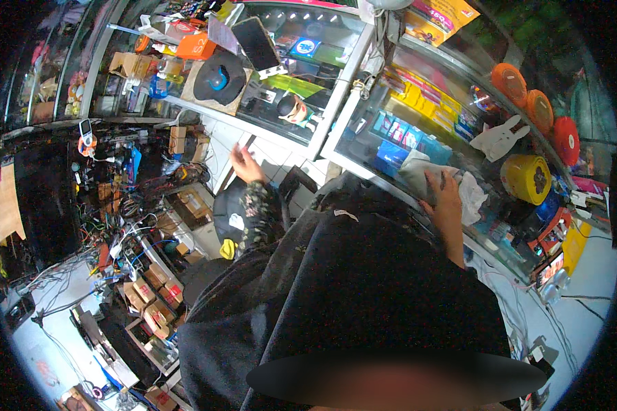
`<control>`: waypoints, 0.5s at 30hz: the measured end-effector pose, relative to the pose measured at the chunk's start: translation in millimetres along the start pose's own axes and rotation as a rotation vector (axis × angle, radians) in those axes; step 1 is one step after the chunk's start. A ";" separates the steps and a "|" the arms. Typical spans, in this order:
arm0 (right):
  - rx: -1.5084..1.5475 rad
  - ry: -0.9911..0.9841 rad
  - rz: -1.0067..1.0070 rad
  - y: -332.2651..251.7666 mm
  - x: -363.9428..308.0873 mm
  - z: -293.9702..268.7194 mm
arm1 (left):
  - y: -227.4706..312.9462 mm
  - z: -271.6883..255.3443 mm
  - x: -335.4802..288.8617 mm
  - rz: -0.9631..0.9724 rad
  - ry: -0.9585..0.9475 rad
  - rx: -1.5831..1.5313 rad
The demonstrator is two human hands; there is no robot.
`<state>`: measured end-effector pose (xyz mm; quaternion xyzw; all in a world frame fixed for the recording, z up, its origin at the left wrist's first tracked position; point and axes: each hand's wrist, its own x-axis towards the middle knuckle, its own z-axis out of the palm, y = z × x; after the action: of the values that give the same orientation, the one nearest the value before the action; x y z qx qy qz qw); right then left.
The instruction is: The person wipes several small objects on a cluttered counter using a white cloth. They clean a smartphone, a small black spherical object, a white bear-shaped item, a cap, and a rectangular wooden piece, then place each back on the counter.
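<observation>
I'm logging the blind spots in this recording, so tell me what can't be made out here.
- Whether the pale bundle holds anything: head view, hidden by its wrapping and partly by the right hand.
- The right palm: head view, hidden by the back of that hand.
- Small items on the cluttered workbench: head view, too small and dim.
- The ends of the left-hand glass cabinet: head view, cut off by the dark fisheye rim.

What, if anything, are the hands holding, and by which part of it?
The right hand lies spread over the middle of the crumpled plastic bag; whether it grips or merely rests cannot be told. The left hand holds nothing visible.
</observation>
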<state>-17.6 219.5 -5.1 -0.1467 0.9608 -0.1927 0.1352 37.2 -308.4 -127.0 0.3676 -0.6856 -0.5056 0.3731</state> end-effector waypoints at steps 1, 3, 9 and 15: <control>-0.071 -0.015 0.037 -7.9 1.5 5.9 | 16.5 9.7 20.6 0.069 0.050 -0.045; -0.155 0.019 0.066 -19.3 5.5 14.2 | 47.0 34.6 60.7 0.121 -0.044 -0.169; -0.159 0.055 0.164 -37.0 25.1 33.1 | 88.4 171.8 151.6 0.420 -0.218 0.266; -0.110 0.170 0.242 -31.6 29.0 55.4 | 91.4 257.7 175.5 0.420 -0.076 0.530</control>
<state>-19.5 163.6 -47.3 -0.0201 0.9885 -0.1337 0.0672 -281.2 -335.1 -68.1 0.2834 -0.8674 -0.2353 0.3345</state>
